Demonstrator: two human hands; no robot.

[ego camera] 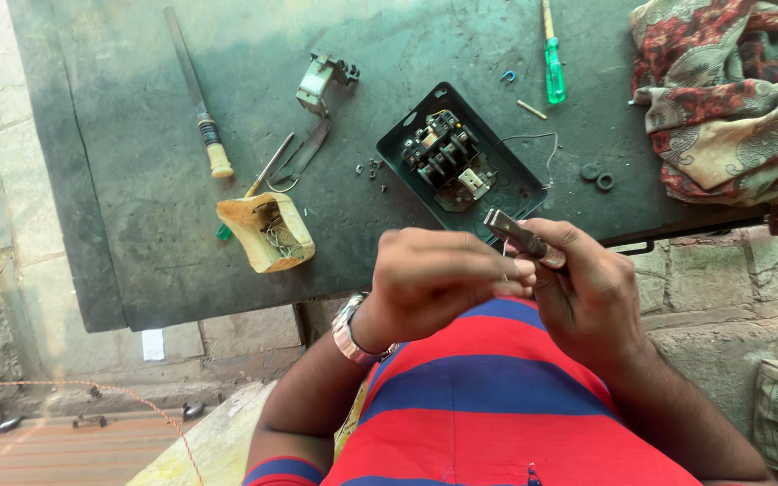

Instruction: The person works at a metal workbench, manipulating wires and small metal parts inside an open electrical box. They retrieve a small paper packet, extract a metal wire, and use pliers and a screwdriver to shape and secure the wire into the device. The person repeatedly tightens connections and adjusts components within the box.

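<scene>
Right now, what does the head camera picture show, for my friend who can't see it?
Two hands meet above a dark worktable: the right hand holds a small metal tool, and the left hand pinches something tiny beside it. On the table lie an open black electrical box, a green screwdriver and a file.

Right hand grips a small flat metal tool; left hand pinches a thin wire at its tip. Both hands are just below the open black switch box. Green screwdriver lies above-right of box.
</scene>
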